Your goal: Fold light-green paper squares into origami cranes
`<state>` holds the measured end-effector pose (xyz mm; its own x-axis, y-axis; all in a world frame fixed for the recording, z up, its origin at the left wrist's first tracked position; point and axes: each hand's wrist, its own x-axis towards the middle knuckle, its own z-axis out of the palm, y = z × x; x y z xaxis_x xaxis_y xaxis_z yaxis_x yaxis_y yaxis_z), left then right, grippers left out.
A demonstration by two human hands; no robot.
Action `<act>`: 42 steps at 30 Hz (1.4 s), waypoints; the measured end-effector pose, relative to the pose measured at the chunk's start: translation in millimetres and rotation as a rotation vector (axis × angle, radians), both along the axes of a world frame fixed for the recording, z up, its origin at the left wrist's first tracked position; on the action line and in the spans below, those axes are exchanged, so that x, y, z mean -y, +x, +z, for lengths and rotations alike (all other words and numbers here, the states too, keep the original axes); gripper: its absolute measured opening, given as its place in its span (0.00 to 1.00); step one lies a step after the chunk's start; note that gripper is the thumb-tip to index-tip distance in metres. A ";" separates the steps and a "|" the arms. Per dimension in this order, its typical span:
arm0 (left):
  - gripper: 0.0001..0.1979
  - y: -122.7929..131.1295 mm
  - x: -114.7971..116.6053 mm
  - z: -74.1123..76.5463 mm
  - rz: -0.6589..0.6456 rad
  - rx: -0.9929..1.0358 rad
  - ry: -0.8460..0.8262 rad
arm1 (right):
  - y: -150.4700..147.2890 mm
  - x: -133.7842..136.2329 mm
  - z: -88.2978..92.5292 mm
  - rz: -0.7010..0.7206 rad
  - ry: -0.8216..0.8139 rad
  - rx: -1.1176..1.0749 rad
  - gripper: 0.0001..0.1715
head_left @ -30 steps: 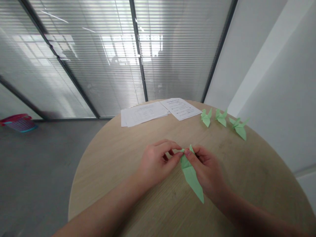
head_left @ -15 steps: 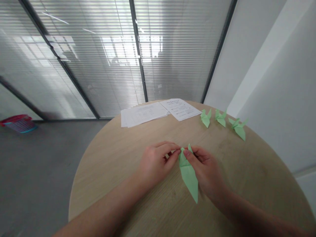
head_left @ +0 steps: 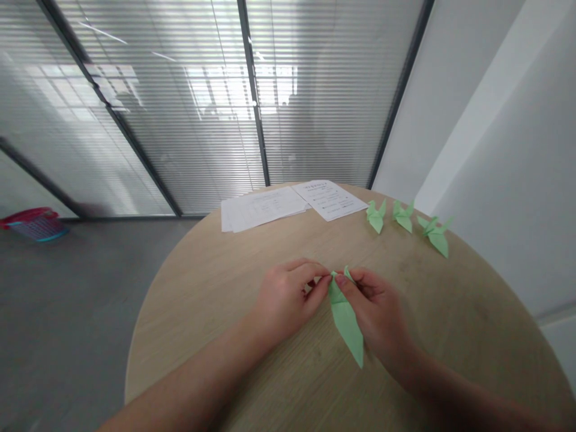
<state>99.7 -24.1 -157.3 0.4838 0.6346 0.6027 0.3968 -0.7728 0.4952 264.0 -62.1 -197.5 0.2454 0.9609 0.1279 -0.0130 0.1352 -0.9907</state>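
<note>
Between my two hands is a piece of folded green paper, its long pointed flap hanging down toward me. My left hand pinches its upper left corner between thumb and fingertips. From the other side, my right hand grips the upper part, thumb on top, with a thin folded point sticking up beside the thumb. Fingers hide part of the upper folds. Farther off at the right stand three green paper cranes, a left one, a middle one and a right one.
The round wooden table carries white paper sheets and a printed sheet at its far edge. A glass partition with blinds rises behind, a white wall at right. A red and blue basket sits on the floor.
Both hands stay on the folded paper, which has shifted very slightly to the right. The thin point by my right thumb looks a little more bent.
</note>
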 end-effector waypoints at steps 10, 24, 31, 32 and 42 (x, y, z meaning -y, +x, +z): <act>0.07 2.9 -7.6 0.1 -0.005 0.037 -0.422 | 4.0 -5.9 -2.0 0.075 0.005 0.092 0.20; 0.11 4.0 -14.1 -7.2 0.023 0.075 -0.546 | 6.6 -11.7 -0.6 0.033 -0.103 -0.050 0.20; 0.10 6.1 -16.2 -13.1 0.057 0.083 -0.579 | 7.7 -17.2 -6.0 0.125 -0.110 -0.094 0.20; 0.11 5.9 -17.7 -13.9 0.051 0.118 -0.625 | 7.6 -17.6 -7.6 0.144 -0.102 -0.093 0.20; 0.13 -1.8 -32.5 -17.3 0.009 0.462 -0.852 | 5.4 -21.2 -12.3 0.279 -0.043 -0.074 0.16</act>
